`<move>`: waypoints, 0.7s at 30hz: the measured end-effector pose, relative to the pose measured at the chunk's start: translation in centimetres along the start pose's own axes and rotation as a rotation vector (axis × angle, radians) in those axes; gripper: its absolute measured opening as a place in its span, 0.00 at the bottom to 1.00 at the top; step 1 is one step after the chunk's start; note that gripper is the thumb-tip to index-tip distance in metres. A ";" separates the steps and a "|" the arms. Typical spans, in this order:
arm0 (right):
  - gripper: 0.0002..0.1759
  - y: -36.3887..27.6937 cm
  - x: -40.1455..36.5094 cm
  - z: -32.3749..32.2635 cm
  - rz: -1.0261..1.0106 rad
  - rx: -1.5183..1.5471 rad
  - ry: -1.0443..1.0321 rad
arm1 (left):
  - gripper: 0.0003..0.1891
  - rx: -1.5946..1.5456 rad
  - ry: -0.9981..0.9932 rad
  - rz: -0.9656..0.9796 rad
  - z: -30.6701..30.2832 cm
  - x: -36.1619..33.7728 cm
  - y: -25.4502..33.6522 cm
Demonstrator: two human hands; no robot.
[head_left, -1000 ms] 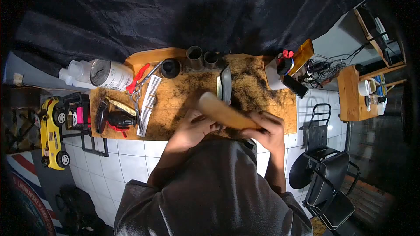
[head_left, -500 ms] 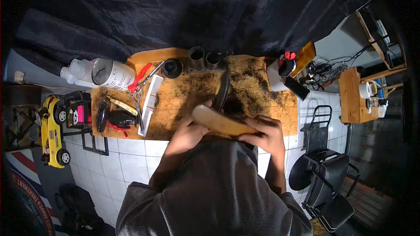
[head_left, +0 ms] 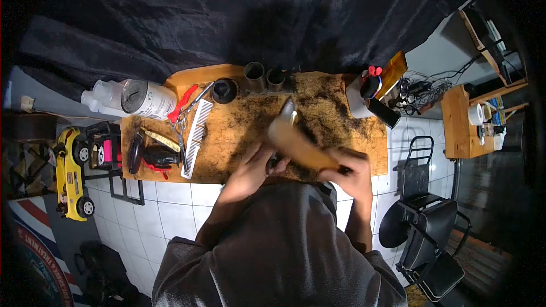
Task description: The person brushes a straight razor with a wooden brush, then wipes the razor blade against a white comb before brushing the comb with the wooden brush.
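My right hand (head_left: pixel 352 173) is closed around one end of a curved tan wooden brush (head_left: pixel 304 149), smeared by motion; its bristles cannot be made out. The brush's pale end points up and left, across the front of a dark tool with a shiny metal end (head_left: pixel 289 108). Closed fingers of my left hand (head_left: pixel 250 171) hold that tool low down, and the brush covers much of its middle. Both hands are over the near edge of a wooden table (head_left: pixel 327 94) strewn with dark hair clippings.
On the left of the table lie a white comb (head_left: pixel 197 139), scissors (head_left: pixel 181 128), a black clipper (head_left: pixel 161 155) and a white can (head_left: pixel 149 100). Two dark cups (head_left: pixel 255 78) stand at the back. A white container (head_left: pixel 357 98) with combs is at the right. A folding chair (head_left: pixel 429 227) stands beyond.
The brush has swung and now slants more steeply, blurred. The dark tool has turned, so its shiny metal end shows. My left hand has shifted slightly to the right.
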State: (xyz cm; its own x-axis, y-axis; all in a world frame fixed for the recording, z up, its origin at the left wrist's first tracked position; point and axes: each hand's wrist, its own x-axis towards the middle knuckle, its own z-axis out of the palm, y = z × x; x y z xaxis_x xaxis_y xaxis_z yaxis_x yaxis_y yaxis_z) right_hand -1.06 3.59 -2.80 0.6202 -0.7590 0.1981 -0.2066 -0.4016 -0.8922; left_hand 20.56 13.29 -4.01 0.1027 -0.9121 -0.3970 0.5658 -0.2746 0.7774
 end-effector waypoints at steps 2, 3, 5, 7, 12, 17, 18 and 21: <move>0.25 0.0 0.1 0.4 -0.046 0.010 -0.069 | 0.15 -0.047 -0.006 -0.016 0.1 0.3 0.1; 0.25 0.0 0.0 0.6 -0.053 -0.013 -0.067 | 0.15 -0.070 -0.008 -0.024 0.1 0.5 0.1; 0.25 0.5 0.2 0.5 0.054 -0.107 0.089 | 0.15 -0.193 0.012 -0.030 0.8 0.0 0.6; 0.24 0.3 0.9 0.5 0.090 -0.226 0.294 | 0.15 -0.167 -0.195 0.000 -0.7 0.6 0.1; 0.24 0.0 0.7 -0.3 0.164 -0.215 0.378 | 0.17 -0.108 -0.197 -0.026 -0.8 0.5 0.2; 0.24 -0.5 0.0 0.1 -0.064 -0.027 -0.085 | 0.14 -0.554 -0.213 0.060 -2.3 0.9 -2.2; 0.24 -0.7 0.1 0.3 -0.096 -0.061 -0.074 | 0.14 -0.460 -0.171 0.021 -1.4 0.8 -1.0; 0.24 -0.1 0.2 0.2 -0.038 -0.154 0.061 | 0.16 -0.343 -0.120 0.049 -2.0 0.6 -1.7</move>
State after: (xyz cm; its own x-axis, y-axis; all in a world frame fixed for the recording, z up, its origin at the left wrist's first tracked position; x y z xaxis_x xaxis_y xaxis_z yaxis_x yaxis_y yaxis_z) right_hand -0.80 3.57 -2.73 0.5833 -0.7699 0.2591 -0.3000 -0.5005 -0.8121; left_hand 21.30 13.78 -6.50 0.0514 -0.9564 -0.2875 0.8060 -0.1302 0.5774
